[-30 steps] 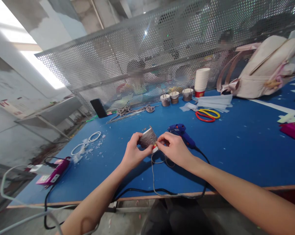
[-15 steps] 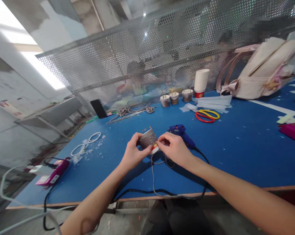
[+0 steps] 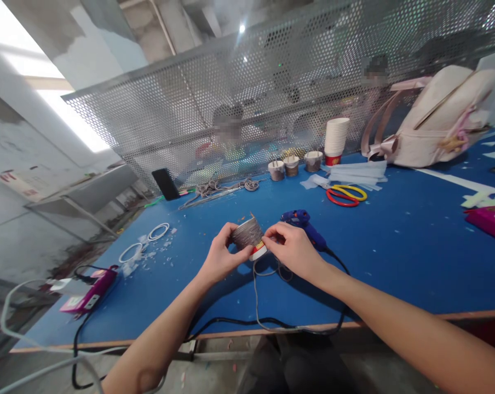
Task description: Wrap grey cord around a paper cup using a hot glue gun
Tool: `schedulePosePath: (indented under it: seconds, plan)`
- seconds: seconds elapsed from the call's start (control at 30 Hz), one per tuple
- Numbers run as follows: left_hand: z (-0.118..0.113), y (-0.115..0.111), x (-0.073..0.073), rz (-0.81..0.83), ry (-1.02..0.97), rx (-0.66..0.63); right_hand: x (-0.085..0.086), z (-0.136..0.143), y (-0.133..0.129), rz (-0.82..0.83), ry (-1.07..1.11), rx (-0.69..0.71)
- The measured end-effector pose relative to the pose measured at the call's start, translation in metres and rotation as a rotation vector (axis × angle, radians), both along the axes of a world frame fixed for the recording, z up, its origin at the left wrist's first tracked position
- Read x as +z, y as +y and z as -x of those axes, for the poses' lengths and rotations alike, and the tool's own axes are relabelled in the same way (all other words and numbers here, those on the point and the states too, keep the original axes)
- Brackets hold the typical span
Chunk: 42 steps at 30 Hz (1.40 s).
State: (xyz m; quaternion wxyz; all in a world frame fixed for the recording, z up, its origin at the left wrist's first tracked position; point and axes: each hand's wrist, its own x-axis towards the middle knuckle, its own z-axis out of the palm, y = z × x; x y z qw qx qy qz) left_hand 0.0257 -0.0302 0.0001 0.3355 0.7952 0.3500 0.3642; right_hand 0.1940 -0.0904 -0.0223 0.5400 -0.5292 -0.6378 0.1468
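Right, biggest first: the perforated screen (image 3: 157,109) stands behind everything, well beyond the cup (image 3: 247,232) in my hands, and the blue worktop (image 3: 415,262) spreads out under it all. The backpack (image 3: 428,126) sits far off to the cup's right, probably parked there to leave me elbow room. Beyond the cup and a little right, the stack of paper cups (image 3: 336,139) stands upright near the screen. Nearer in, the glue gun (image 3: 303,224) lies just right of the cup, close enough, I'd say, to be handy, with the scissors (image 3: 346,195) farther off past it.

Now the hands. My left hand (image 3: 225,254) grips the cup from its left side, thumb on the near end, fingers round the back, seemingly to steady it. My right hand (image 3: 294,249) has its fingertips together at the cup's right side, pinching the cord (image 3: 255,298) by the look of it. The cup itself is tilted, bare red-and-white end towards me, likely so I can see where the wrapping stops. Smallest, the cord: loose loops trail below the cup towards me.
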Motion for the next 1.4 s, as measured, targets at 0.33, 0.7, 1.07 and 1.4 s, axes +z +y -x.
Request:
schedulePosePath:
  seconds: [0.33,0.7,1.07,1.4]
  plan:
    - [0.005,0.004,0.001,0.04,-0.061,-0.03,0.001,0.0,-0.001,0.043,0.01,0.02]
    - [0.014,0.017,-0.014,0.037,-0.189,-0.146,0.006,0.002,0.001,0.303,0.337,0.12]
    - [0.009,0.009,-0.003,-0.027,-0.04,-0.089,0.003,0.0,0.004,0.342,0.405,0.164]
    - [0.008,0.01,-0.006,-0.144,0.025,-0.061,0.001,-0.005,0.007,0.241,0.348,0.148]
